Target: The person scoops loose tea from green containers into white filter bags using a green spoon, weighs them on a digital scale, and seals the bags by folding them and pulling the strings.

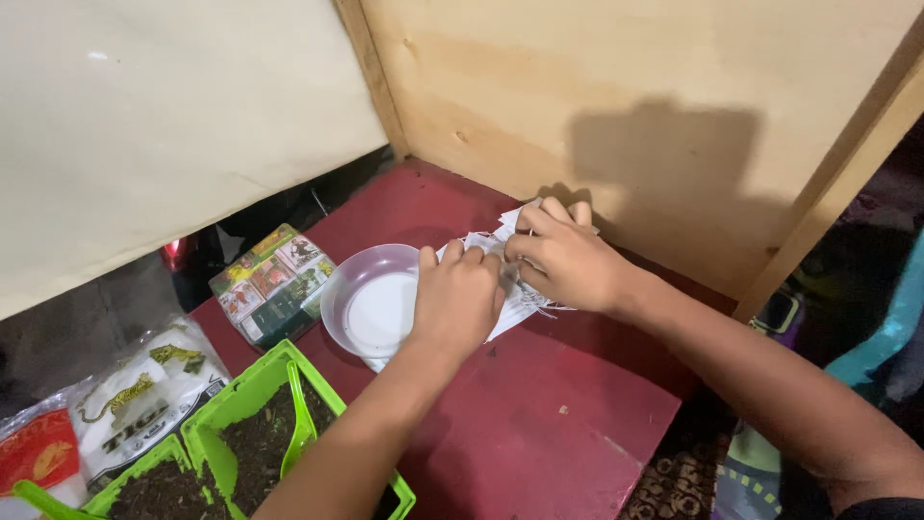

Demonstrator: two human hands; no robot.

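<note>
Green picture-printed packet stack [274,284] left of bowl [371,308]

Both forearms are bare from wrist to elbow, with no watch, ring or glove on the left hand [456,300] or the right hand [566,262]. Only 1 scrap of clothing shows: a dark sleeve edge [885,507] on the right upper arm.

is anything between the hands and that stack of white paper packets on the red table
Nothing visible does. Both the left hand and the right hand already rest directly on the white paper packets, beside the pale plastic bowl on the red table.
</note>
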